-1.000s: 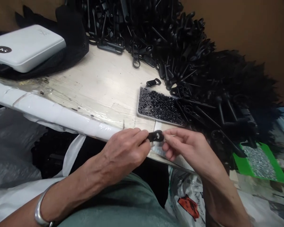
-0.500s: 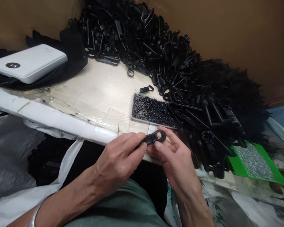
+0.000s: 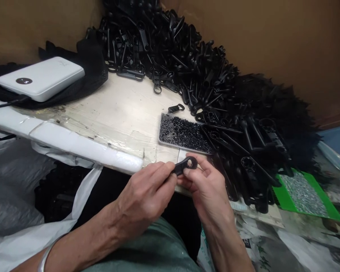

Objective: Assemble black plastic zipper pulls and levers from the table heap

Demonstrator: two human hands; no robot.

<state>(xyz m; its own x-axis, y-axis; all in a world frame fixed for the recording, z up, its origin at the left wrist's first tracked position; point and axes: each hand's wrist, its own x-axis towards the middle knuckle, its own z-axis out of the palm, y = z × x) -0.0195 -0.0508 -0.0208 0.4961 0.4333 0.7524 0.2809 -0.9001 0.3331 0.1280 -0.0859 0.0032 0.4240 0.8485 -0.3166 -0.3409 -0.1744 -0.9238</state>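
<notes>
Black clip (image 3: 185,164) near bead tray (image 3: 184,134)

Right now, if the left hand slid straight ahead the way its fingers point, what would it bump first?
Probably the right hand, right across the small black plastic part that the left hand pinches; depth is unclear.

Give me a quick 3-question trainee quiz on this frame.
1. True or false: both hands grip the black ring-ended part.
2. What colour is the tray of silvery bits at right?
3. The white box lies on: A) dark cloth B) bare table C) the parts pile

Key:
1. True: left hand and right hand pinch it.
2. Green.
3. A, the dark cloth.
</notes>
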